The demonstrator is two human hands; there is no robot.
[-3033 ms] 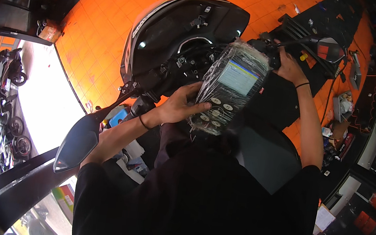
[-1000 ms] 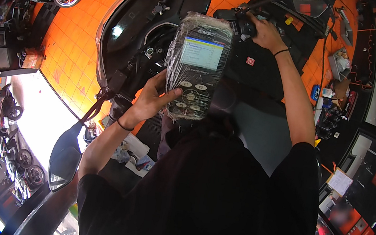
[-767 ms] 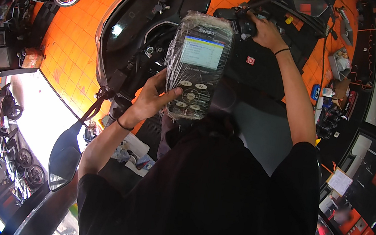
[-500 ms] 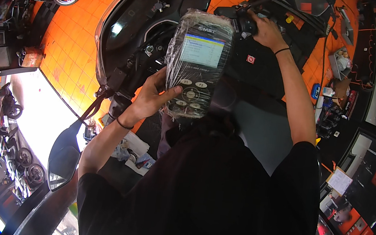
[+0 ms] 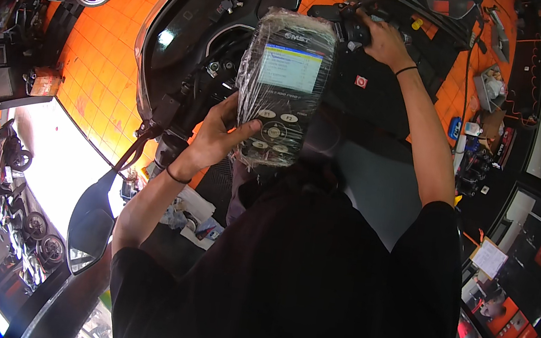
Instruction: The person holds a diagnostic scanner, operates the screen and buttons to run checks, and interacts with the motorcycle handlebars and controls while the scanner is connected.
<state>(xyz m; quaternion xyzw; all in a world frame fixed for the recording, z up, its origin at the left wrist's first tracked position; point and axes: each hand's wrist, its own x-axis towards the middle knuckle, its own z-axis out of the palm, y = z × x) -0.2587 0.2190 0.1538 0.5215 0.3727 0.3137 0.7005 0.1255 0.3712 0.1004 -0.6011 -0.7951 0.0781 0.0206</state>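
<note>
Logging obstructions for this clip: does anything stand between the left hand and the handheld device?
Only clear plastic wrap does: it covers the handheld device, so the left hand grips it through that layer. Nothing else visible stands between them; the right hand is at the handlebar, off the device.

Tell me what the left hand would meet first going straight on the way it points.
The left hand would meet the plastic-wrapped handheld device it already grips. Beyond that, the line seems to run toward the right handlebar end, though depth is unclear.
</note>
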